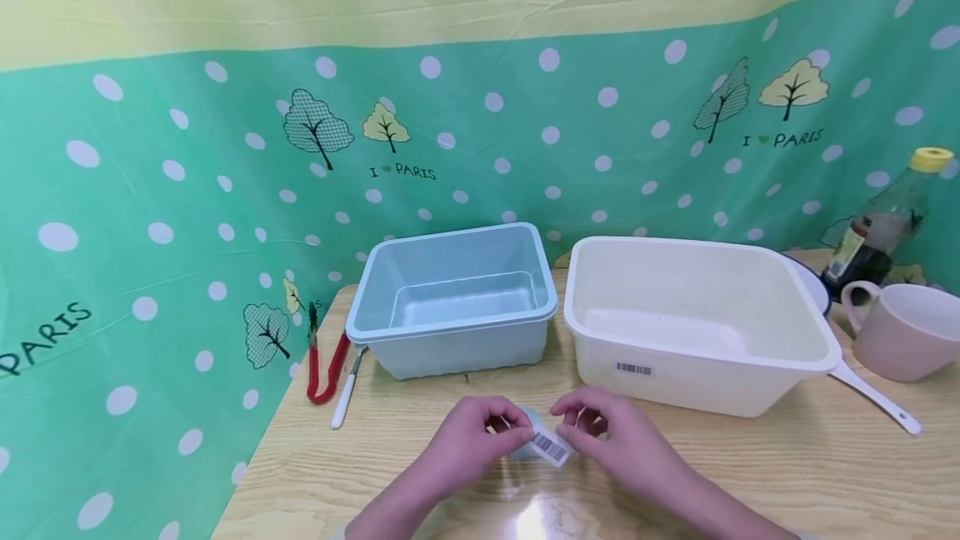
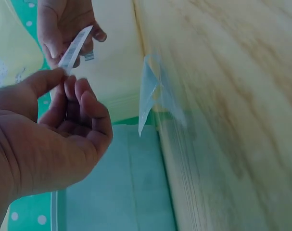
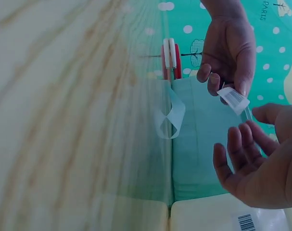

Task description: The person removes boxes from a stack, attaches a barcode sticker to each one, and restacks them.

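At the lower centre of the frame, a person's bare left hand (image 1: 480,436) pinches a small white rectangular label printed with a black barcode (image 1: 550,444) between thumb and fingers. The right hand (image 1: 615,432) is just beside the label's other edge, fingers loosely bent; I can't tell whether its thumb and forefinger grip that edge or hover by it. Under the hands, a curled strip of translucent pale-blue film (image 1: 522,450) is on the pale wood-grained surface (image 1: 300,490).

Behind, a light-blue rectangular plastic bin (image 1: 457,348) sits at the centre, and a larger white plastic bin (image 1: 675,377), with a barcode sticker (image 1: 633,368) on its front, stands right of it. Left of the blue bin lie a tool with red handles (image 1: 324,397) and a slim white-handled utensil (image 1: 343,402). Toward the right edge stand a pale-pink ceramic mug (image 1: 911,340) and a clear bottle with a yellow cap (image 1: 877,232), dark liquid at its bottom.
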The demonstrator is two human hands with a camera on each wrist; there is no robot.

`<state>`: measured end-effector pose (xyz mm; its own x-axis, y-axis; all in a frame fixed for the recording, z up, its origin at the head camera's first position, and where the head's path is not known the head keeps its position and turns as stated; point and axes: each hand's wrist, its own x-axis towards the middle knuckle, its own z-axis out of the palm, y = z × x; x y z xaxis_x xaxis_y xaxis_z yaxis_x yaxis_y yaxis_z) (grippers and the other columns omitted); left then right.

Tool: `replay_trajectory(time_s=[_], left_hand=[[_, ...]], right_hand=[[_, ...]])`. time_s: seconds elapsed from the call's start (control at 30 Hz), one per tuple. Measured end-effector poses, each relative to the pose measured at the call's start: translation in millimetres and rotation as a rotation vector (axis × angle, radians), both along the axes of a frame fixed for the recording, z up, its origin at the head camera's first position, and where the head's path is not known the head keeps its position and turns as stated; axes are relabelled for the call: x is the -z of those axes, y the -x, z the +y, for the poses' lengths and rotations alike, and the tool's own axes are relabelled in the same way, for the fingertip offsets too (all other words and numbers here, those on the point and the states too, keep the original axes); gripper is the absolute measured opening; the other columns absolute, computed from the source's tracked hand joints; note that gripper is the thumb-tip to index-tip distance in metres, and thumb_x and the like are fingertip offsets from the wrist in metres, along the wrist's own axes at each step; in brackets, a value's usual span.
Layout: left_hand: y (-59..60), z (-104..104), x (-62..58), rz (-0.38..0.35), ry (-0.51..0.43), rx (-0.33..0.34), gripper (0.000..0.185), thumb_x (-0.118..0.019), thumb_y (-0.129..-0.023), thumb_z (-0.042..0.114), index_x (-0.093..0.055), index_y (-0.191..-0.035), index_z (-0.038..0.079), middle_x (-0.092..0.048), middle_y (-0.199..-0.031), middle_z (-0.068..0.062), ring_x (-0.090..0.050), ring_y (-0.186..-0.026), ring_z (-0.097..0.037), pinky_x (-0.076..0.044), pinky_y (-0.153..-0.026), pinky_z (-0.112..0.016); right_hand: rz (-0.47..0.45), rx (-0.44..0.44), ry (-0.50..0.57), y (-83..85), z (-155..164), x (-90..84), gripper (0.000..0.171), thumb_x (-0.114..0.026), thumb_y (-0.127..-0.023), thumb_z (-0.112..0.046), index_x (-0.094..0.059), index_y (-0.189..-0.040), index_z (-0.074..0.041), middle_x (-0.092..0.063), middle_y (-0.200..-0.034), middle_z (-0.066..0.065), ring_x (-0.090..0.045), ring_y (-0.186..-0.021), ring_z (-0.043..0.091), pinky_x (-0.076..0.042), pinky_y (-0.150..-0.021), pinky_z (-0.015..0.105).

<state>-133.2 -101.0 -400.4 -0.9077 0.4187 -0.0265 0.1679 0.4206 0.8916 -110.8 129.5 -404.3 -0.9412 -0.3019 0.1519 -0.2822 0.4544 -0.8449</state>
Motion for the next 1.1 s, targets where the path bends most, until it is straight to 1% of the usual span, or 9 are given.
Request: replay_trajectory(time_s=[0.07, 0.13, 0.2, 0.3, 0.43, 0.6, 0.8, 0.9, 1.1], left_hand=[[1.0, 0, -0.9, -0.017, -0.026, -0.045, 0.010, -0.078, -0.089, 0.022, -0.075, -0.090, 0.012, -0.065, -0.080, 0.002, -0.056, -0.073, -0.014, -0.047, -0.058, -0.024], [2.2, 0, -1.6, -0.048, -0.070, -0.089, 0.011, -0.077, -0.090, 0.021, -0.075, -0.091, 0.011, -0.065, -0.082, -0.001, -0.057, -0.074, -0.016, -0.048, -0.059, -0.025], [2.9, 0, -2.1, -0.083, -0.127, -0.122, 0.012, -0.077, -0.090, 0.020, -0.074, -0.092, 0.009, -0.066, -0.084, -0.003, -0.058, -0.074, -0.018, -0.049, -0.060, -0.025], [3.5, -1, -2.1, -0.124, -0.207, -0.143, 0.014, -0.076, -0.090, 0.018, -0.074, -0.094, 0.004, -0.066, -0.087, -0.004, -0.059, -0.074, -0.019, -0.050, -0.060, -0.025], [3.7, 0, -1.4, -0.145, -0.254, -0.140, 0.016, -0.075, -0.090, 0.016, -0.073, -0.097, 0.001, -0.065, -0.085, -0.004, -0.056, -0.071, -0.017, -0.048, -0.057, -0.023], [4.6, 0, 1.7, -0.146, -0.271, -0.137, 0.015, -0.076, -0.089, 0.013, -0.073, -0.097, 0.001, -0.063, -0.082, -0.002, -0.054, -0.069, -0.015, -0.046, -0.056, -0.023], [6.2, -1, 3.9, -0.120, -0.248, -0.173, 0.014, -0.078, -0.088, 0.014, -0.074, -0.095, 0.002, -0.062, -0.080, -0.001, -0.052, -0.069, -0.014, -0.045, -0.055, -0.023], [7.7, -1, 3.5, -0.101, -0.237, -0.211, 0.015, -0.078, -0.088, 0.015, -0.074, -0.095, 0.003, -0.061, -0.080, -0.001, -0.052, -0.069, -0.014, -0.044, -0.055, -0.022], [12.2, -4, 1.0, -0.085, -0.245, -0.321, 0.017, -0.079, -0.088, 0.017, -0.073, -0.097, 0.004, -0.060, -0.080, -0.003, -0.052, -0.069, -0.014, -0.043, -0.054, -0.021]], right_hand=[[-0.025, 0.055, 0.007, 0.8, 0, -0.8, 0.016, -0.075, -0.091, -0.019, -0.072, -0.105, -0.012, -0.064, -0.088, -0.007, -0.060, -0.080, 0.011, -0.054, -0.071, 0.026], [-0.048, 0.095, 0.016, 1.4, 0, -1.2, 0.014, -0.076, -0.091, -0.021, -0.073, -0.102, -0.013, -0.064, -0.087, -0.006, -0.060, -0.079, 0.012, -0.053, -0.068, 0.026], [-0.060, 0.102, 0.038, 2.3, 1, -0.9, 0.013, -0.078, -0.090, -0.023, -0.073, -0.098, -0.013, -0.064, -0.085, -0.005, -0.059, -0.077, 0.013, -0.053, -0.064, 0.026], [-0.073, 0.093, 0.050, 3.5, 1, -0.4, 0.011, -0.079, -0.089, -0.023, -0.073, -0.094, -0.014, -0.064, -0.083, -0.004, -0.059, -0.075, 0.013, -0.052, -0.062, 0.026], [-0.086, 0.085, 0.072, 4.1, 1, -0.4, 0.011, -0.079, -0.089, -0.022, -0.073, -0.091, -0.013, -0.064, -0.081, -0.003, -0.057, -0.073, 0.013, -0.051, -0.061, 0.025], [-0.106, 0.133, 0.099, 3.8, 0, -1.9, 0.011, -0.079, -0.089, -0.020, -0.073, -0.090, -0.012, -0.062, -0.079, -0.001, -0.055, -0.070, 0.014, -0.048, -0.057, 0.025], [-0.128, 0.210, 0.132, 9.1, -8, -4.2, 0.009, -0.079, -0.088, -0.017, -0.074, -0.090, -0.010, -0.061, -0.075, 0.001, -0.052, -0.067, 0.015, -0.044, -0.054, 0.024], [-0.128, 0.242, 0.154, 14.1, -15, -3.7, 0.007, -0.079, -0.088, -0.015, -0.075, -0.089, -0.010, -0.061, -0.073, 0.001, -0.052, -0.065, 0.015, -0.044, -0.055, 0.023], [-0.113, 0.280, 0.237, 25.0, -30, 0.5, 0.006, -0.080, -0.086, -0.011, -0.075, -0.087, -0.008, -0.060, -0.069, 0.002, -0.053, -0.061, 0.015, -0.044, -0.052, 0.023]])
